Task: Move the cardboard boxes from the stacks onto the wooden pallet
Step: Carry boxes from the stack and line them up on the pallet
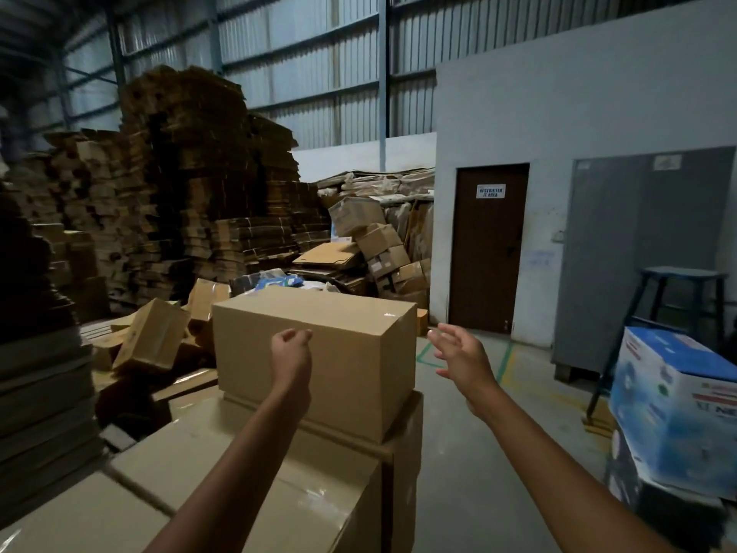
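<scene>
Both arms out toward top box on the stack. Left hand loosely curled in front of it, right hand just right, fingers spread, gripping nothing.

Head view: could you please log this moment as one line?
left hand: open, at top box front | right hand: open, beside box, apart | box: on stack, unlifted

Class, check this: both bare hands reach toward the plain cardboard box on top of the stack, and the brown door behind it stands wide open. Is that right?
Not quite. The head view shows the brown door shut, not open. The rest holds: the left hand and right hand reach toward the cardboard box on top of the stack.
</scene>
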